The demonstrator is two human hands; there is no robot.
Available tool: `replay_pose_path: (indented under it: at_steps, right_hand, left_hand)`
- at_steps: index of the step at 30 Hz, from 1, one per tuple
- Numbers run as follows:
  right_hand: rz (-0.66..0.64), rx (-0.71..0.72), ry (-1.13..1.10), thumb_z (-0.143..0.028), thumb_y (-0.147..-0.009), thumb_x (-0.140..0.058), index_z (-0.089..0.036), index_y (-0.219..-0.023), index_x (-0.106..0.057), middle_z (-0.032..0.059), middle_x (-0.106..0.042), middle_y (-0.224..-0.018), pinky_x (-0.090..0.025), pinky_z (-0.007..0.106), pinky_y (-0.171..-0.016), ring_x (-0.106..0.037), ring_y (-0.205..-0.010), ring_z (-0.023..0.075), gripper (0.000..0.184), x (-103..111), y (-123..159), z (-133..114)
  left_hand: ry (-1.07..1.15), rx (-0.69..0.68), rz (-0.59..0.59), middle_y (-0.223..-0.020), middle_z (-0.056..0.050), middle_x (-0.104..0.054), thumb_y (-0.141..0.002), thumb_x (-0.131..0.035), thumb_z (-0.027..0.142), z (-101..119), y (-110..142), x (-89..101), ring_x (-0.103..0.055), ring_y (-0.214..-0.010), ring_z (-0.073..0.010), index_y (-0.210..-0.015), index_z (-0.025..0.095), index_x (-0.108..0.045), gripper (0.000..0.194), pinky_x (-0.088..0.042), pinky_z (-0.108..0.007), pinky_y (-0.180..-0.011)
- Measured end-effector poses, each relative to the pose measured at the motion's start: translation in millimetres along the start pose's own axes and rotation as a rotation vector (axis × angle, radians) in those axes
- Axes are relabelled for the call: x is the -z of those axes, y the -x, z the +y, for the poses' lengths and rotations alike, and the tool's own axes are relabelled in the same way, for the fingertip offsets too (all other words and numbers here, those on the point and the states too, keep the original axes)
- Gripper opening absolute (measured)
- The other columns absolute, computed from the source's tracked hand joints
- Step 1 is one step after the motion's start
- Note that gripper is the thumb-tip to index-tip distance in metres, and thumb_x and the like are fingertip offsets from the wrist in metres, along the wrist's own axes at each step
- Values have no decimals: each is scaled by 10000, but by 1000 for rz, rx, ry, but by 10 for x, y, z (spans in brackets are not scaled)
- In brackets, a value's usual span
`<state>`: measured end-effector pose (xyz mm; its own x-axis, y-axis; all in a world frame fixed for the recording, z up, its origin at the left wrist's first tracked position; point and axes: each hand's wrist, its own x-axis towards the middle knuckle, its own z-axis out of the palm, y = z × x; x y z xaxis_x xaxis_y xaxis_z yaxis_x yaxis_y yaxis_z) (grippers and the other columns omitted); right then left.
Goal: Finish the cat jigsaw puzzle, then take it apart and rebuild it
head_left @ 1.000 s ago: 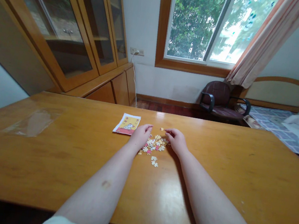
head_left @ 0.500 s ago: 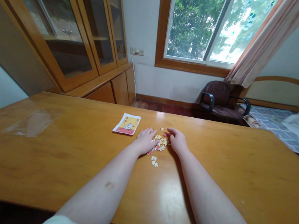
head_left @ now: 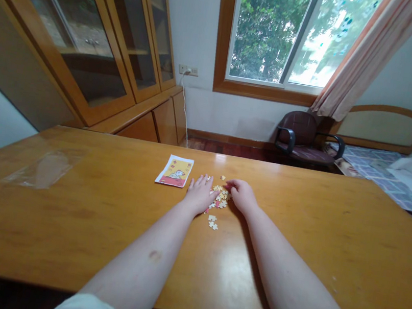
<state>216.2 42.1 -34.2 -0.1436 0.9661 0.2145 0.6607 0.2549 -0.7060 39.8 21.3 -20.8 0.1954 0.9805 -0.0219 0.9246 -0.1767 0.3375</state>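
Spread the left hand's (head_left: 198, 198) fingers over puzzle pieces (head_left: 223, 204) on the counter (head_left: 103, 222), seemingly steadying them; half-curled the right hand (head_left: 243, 197) at their right edge, with any grip unclear; probably needed light contact.

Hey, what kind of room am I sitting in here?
Probably a bedroom or a home study: there's a bed with a checked cover, a glass-door cabinet, and a curtained window beyond the wooden table.
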Motion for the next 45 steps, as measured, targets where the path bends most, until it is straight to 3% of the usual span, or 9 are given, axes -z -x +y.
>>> replay_pose_path:
  at_steps: [5,11,15,21,25,29,36,42,45]
  right_hand:
    - [-11,135,158,-173,-850,-468,-179,-1169,-647,99,-646,-1207,-390,358,-1019,-561,-1148,214,366,19,21,-41]
    - [-211,135,353,-393,-947,-380,-210,-1418,-405,102,-339,-1497,-199,495,-1121,-286,-1386,253,506,0,112,-152]
    - [-264,126,426,-413,-948,-378,-225,-1399,-427,78,-359,-1492,-181,511,-1119,-287,-1383,253,491,9,119,-192]
    - [-163,107,356,-270,-950,-344,-201,-1276,-558,78,-545,-1347,-279,342,-1085,-471,-1242,170,396,21,57,-173]
    - [-56,-114,491,-386,-947,-347,-148,-1369,-451,139,-439,-1429,-216,428,-1107,-368,-1323,237,496,3,83,-191]
    - [-99,-209,573,-508,-938,-310,-101,-1440,-334,188,-307,-1498,-152,509,-1106,-228,-1392,307,647,-74,150,-253]
    - [-211,-36,434,-433,-967,-255,-158,-1463,-295,124,-283,-1522,-126,480,-1130,-218,-1411,225,569,-67,152,-261]
    - [-20,-89,303,-337,-960,-285,-104,-1368,-444,120,-479,-1404,-276,317,-1088,-412,-1303,192,495,11,45,-135]
    - [18,-122,328,-341,-955,-311,-97,-1330,-481,124,-531,-1350,-321,304,-1053,-467,-1248,205,480,28,26,-104]
  left_hand:
    - [-4,13,48,-1548,-160,-191,-877,-332,591,89,102,75,-143,-1429,-329,-1470,192,-268,718,-109,-559,-1125]
    - [-123,60,-197,-1570,-124,35,-639,-518,779,188,331,-2,28,-1415,-434,-1503,280,-119,1074,-29,-735,-1023]
    - [-152,-23,-102,-1573,-136,-37,-752,-435,727,148,190,-69,-35,-1442,-335,-1505,208,-122,966,-60,-611,-1113]
    - [-130,-94,3,-1552,-104,-219,-900,-365,499,86,14,-24,-181,-1429,-248,-1479,172,-235,678,-160,-433,-1160]
    - [-181,174,68,-1568,-156,-92,-849,-341,639,184,167,-29,-76,-1428,-379,-1497,201,-177,800,-124,-618,-1101]
    - [-187,334,-45,-1562,-189,-41,-818,-309,687,265,265,-126,-47,-1423,-406,-1505,159,-124,887,-117,-663,-1073]
    - [-153,155,-46,-1568,-159,-16,-865,-246,626,170,98,-51,-31,-1445,-308,-1508,141,-45,830,-87,-537,-1140]
    - [-167,-210,-300,-1567,-117,102,-513,-588,806,64,250,133,129,-1412,-390,-1500,243,69,1313,9,-626,-1099]
    - [-205,-99,-269,-1564,-146,87,-479,-598,821,0,226,101,95,-1416,-401,-1504,229,45,1347,14,-640,-1090]
